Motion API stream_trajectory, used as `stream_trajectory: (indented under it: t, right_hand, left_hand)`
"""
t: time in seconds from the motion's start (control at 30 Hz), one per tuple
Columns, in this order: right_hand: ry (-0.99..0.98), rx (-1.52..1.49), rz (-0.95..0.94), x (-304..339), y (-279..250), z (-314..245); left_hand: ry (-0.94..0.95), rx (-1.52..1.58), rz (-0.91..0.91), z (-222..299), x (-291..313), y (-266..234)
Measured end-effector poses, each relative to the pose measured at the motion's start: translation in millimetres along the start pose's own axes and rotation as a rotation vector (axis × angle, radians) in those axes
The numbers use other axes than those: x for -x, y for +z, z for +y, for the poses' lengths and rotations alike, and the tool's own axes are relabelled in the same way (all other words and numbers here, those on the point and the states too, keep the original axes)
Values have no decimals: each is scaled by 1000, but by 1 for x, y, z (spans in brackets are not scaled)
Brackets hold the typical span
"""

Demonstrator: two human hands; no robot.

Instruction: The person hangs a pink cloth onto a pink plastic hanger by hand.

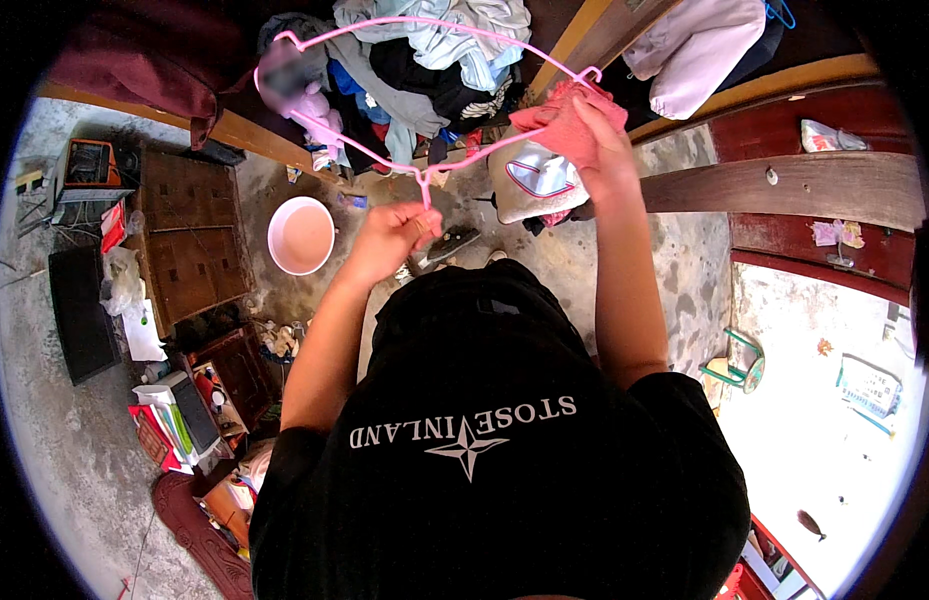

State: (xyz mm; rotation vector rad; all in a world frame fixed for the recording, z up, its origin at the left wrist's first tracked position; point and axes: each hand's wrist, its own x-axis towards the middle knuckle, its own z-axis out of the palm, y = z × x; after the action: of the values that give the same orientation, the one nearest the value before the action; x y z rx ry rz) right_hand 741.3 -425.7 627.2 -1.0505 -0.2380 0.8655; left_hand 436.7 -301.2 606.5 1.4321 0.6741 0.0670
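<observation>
A pink clothes hanger [423,181] is held out in front of me, its hook end toward my body. My left hand [394,240] is closed around the hook end, fingers curled. With my right hand [606,140] I pinch a coral-red cloth [572,125] that lies over the hanger's right end; the cloth hides that part of the frame. The hanger's far bar passes above a heap of clothes [409,65] in white, grey, black and blue. Behind its left end is a small pinkish-purple stuffed thing [314,112], partly blurred.
A pink-rimmed basin [273,236] stands on the concrete floor at left. A wooden beam [784,190] crosses on the right, near my right arm. Pale clothing [699,55] hangs at far right. Beyond the basin stands a dark wooden cabinet [189,235].
</observation>
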Motion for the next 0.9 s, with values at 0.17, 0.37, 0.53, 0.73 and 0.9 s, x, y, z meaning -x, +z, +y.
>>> stream_trajectory:
  t: [0.17, 0.37, 0.53, 0.73, 0.9]
  right_hand:
    - [65, -33, -322, 24, 55, 16]
    - [169, -15, -344, 38, 85, 67]
    - [136, 52, -281, 26, 63, 63]
    - [-3, -16, -113, 11, 23, 3]
    - [-11, 4, 83, 7, 7, -8]
  left_hand:
    - [20, -30, 67, 5, -15, -8]
    - [70, -171, 62, 5, -38, 18]
    - [-11, -44, -9, 10, -29, 15]
    - [28, 16, 19, -5, -12, -3]
    - [125, -169, 5, -17, -6, -3]
